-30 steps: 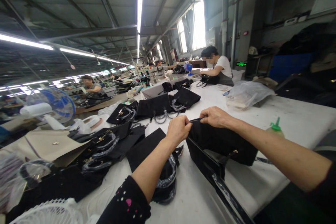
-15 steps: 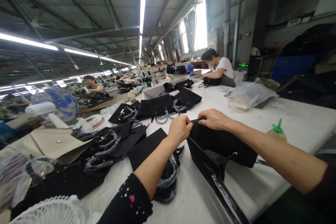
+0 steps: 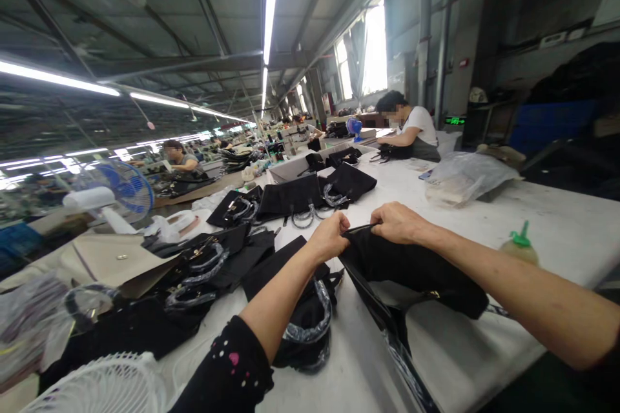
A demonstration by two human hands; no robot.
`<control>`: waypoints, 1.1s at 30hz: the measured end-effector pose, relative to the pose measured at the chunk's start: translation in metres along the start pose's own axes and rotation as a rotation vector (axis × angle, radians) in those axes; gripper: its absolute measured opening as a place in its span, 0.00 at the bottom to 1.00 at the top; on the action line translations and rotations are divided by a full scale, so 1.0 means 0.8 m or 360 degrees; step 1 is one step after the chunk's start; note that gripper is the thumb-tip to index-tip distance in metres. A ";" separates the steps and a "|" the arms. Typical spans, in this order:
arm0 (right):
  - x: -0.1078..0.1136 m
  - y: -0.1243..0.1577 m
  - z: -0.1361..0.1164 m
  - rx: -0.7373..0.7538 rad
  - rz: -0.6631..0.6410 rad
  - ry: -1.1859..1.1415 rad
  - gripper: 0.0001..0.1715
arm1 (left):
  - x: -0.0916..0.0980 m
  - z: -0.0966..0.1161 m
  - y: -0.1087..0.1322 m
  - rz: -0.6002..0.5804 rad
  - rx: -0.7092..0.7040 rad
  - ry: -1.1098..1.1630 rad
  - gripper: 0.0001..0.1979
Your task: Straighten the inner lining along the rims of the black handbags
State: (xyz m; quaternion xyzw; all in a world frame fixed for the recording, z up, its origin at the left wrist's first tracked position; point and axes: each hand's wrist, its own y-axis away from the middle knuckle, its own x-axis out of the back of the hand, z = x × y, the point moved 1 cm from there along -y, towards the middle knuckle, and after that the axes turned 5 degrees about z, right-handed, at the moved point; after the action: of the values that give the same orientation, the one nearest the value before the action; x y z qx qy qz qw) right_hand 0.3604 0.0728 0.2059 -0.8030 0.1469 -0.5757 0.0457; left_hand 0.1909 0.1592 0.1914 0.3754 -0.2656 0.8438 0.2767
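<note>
A black handbag [image 3: 411, 264] is held up over the white table, its far edge pinched by both hands. My left hand [image 3: 330, 237] grips the left end of that edge with curled fingers. Close beside it, my right hand [image 3: 400, 222] pinches the same edge, fingers closed. The bag sags below, and its plastic-wrapped handle [image 3: 404, 361] hangs toward me. A small gold-coloured fitting [image 3: 433, 295] shows on it. Left of the held bag lies another black bag [image 3: 276, 271] with a wrapped handle [image 3: 314, 322], under my left forearm.
Several black handbags [image 3: 290, 197] lie across the white table [image 3: 547, 213]. A green-capped bottle [image 3: 520, 245] stands right of my right forearm. A white fan [image 3: 104, 387] is at near left, a blue fan [image 3: 121, 190] farther back. A co-worker [image 3: 411, 126] sits at the far side.
Both hands still grip the bag's edge and have come slightly apart. The bag's opening and front side have sagged lower. The view has shifted a little to the left.
</note>
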 end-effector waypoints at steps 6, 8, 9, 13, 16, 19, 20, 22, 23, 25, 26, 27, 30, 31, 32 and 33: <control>0.001 -0.003 0.005 -0.0056 -0.0010 -0.0038 0.11 | -0.006 -0.018 -0.014 -0.0106 0.0119 0.0318 0.12; 0.000 -0.004 0.005 -0.0048 -0.0014 -0.0057 0.10 | -0.009 -0.022 -0.014 -0.0050 0.0132 0.0362 0.12; 0.000 -0.004 0.006 -0.0033 -0.0019 -0.0074 0.10 | -0.010 -0.024 -0.013 -0.0020 0.0136 0.0389 0.12; -0.002 -0.004 0.008 0.0044 -0.0064 -0.0175 0.12 | -0.013 -0.025 -0.011 0.0044 0.0108 0.0384 0.10; -0.005 -0.006 0.013 0.0057 -0.0065 -0.0191 0.11 | -0.013 -0.021 -0.011 0.0064 0.0075 0.0295 0.08; -0.009 -0.008 0.018 0.0131 -0.0039 -0.0244 0.10 | -0.012 -0.017 -0.009 0.0097 0.0059 0.0232 0.07; -0.010 -0.009 0.019 0.0159 -0.0038 -0.0290 0.10 | -0.012 -0.015 -0.008 0.0106 0.0058 0.0222 0.07; -0.013 -0.010 0.021 0.0188 -0.0042 -0.0381 0.10 | -0.011 -0.013 -0.006 0.0116 0.0061 0.0214 0.06; -0.013 -0.011 0.021 0.0194 -0.0046 -0.0405 0.10 | -0.012 -0.012 -0.004 0.0119 0.0066 0.0211 0.06; -0.014 -0.011 0.020 0.0207 -0.0041 -0.0400 0.10 | -0.012 -0.011 -0.003 0.0122 0.0076 0.0198 0.06; -0.013 -0.011 0.019 0.0217 -0.0036 -0.0380 0.10 | -0.012 -0.011 -0.002 0.0123 0.0076 0.0190 0.06; -0.012 -0.011 0.018 0.0225 -0.0032 -0.0355 0.09 | -0.012 -0.011 -0.002 0.0125 0.0071 0.0181 0.06; -0.010 -0.010 0.014 0.0216 -0.0023 -0.0235 0.09 | -0.012 -0.009 -0.003 0.0135 0.0052 0.0157 0.05; -0.009 -0.010 0.012 0.0202 -0.0015 -0.0185 0.09 | -0.013 -0.009 -0.004 0.0142 0.0051 0.0149 0.05; -0.008 -0.011 0.011 0.0185 -0.0004 -0.0139 0.09 | -0.013 -0.008 -0.004 0.0150 0.0053 0.0141 0.05; -0.008 -0.011 0.009 0.0167 0.0008 -0.0101 0.09 | -0.013 -0.008 -0.005 0.0157 0.0057 0.0134 0.05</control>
State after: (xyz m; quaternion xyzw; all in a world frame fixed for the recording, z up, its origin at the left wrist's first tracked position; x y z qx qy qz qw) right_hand 0.3673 0.0822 0.2001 -0.8171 0.1170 -0.5567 0.0938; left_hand 0.1960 0.1632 0.1809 0.3311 -0.2567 0.8760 0.2390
